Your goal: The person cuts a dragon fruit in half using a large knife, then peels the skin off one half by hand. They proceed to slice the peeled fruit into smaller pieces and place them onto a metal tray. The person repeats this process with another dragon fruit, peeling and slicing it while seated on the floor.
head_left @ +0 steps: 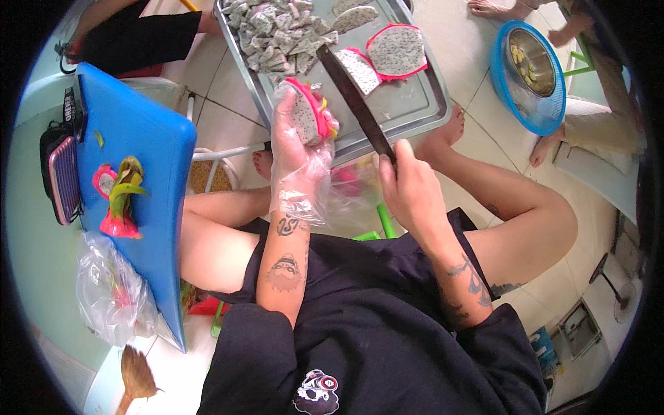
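My left hand [295, 140], in a clear plastic glove, holds a piece of dragon fruit [307, 114] with pink peel and white, black-seeded flesh. My bare right hand [412, 189] grips a long dark-bladed knife [355, 101], whose blade slants up over the metal tray [441, 111], its tip beside the cut pieces. A heap of diced dragon fruit [280, 36] fills the tray's upper left. Unpeeled cut pieces [397, 51] lie at its right, with peeled slices [355, 19] above them.
At left, a blue board [155, 124] bears dragon fruit peel [124, 202]; a clear plastic bag [111, 290] hangs beside it. A blue basket [557, 78] with a metal bowl [531, 62] stands upper right, near other people's feet. A straw broom [136, 373] is lower left.
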Available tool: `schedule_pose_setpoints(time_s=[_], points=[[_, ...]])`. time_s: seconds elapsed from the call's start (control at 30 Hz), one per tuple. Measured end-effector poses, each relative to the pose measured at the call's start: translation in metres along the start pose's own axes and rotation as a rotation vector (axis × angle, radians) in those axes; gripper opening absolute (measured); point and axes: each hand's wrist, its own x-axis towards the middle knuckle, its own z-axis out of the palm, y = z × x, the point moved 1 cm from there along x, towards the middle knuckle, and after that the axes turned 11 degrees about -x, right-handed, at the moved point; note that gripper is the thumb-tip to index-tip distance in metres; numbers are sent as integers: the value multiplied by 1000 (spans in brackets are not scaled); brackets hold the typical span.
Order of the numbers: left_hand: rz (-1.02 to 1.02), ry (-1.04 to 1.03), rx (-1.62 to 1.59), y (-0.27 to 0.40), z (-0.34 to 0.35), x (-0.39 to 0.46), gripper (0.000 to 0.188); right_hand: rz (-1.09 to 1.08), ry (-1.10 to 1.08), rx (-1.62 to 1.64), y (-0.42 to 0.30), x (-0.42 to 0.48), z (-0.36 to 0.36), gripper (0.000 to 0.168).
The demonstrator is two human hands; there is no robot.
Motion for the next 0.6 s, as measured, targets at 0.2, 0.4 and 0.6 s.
schedule_pose_setpoints(time_s=[0.2,0.4,0.6], points=[[-179,-134,-294,7,24,-17,40,-167,295,253,-13,-16,-24,58],[-188,-53,-356,5,57,-50,46,-544,502,-56,-23,-14,-61,67],[-233,-383,-401,1,35,-39,41,-670,311,87,-23,-14,-72,103]])
